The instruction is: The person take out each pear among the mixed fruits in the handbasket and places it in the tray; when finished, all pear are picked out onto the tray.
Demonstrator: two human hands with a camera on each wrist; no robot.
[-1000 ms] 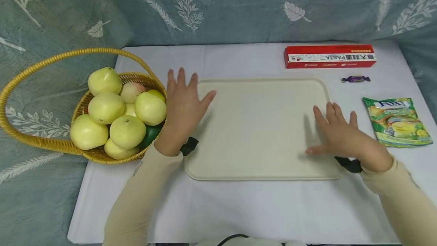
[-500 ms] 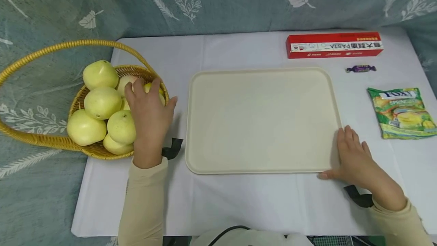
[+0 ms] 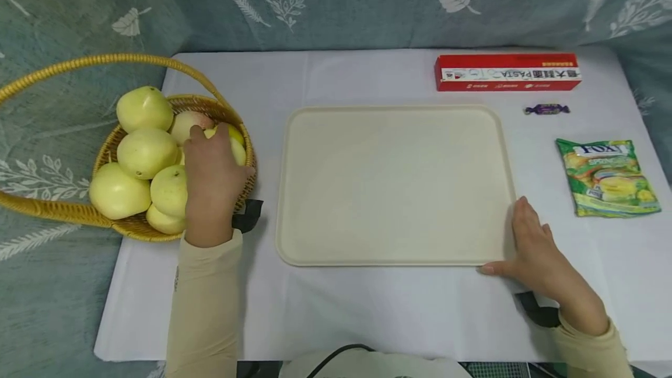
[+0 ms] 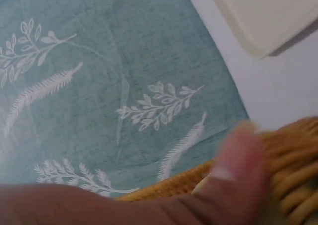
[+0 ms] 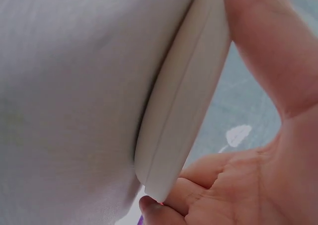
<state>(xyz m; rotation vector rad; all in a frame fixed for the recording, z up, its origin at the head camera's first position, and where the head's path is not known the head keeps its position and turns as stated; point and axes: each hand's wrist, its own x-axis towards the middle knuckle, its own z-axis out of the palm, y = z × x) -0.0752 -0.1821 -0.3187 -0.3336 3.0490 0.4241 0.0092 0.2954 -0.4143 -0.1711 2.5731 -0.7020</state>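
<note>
My left hand [image 3: 212, 177] reaches down into the wicker basket [image 3: 100, 150], its fingers curled over a pale green apple [image 3: 238, 151] that it largely hides. In the left wrist view the thumb [image 4: 238, 160] lies in front of the basket's woven rim [image 4: 293, 160]. My right hand [image 3: 546, 261] holds the near right corner of a cream tray [image 3: 394, 185], thumb along the front edge and fingers against the right side. From the right wrist, the tray's pale rim [image 5: 181, 111] shows between thumb and fingertips.
More pale green apples [image 3: 147, 153] and a pinkish fruit [image 3: 190, 126] fill the basket, whose tall handle [image 3: 94, 60] arches leftward. Right of the tray are a red pasta box [image 3: 506, 73], a purple wrapped candy [image 3: 546, 109] and a green Fox's packet [image 3: 609, 178].
My left hand has moved left from beside the basket onto the fruit, its spread fingers now curled. My right hand has come down and back to the tray's corner.
</note>
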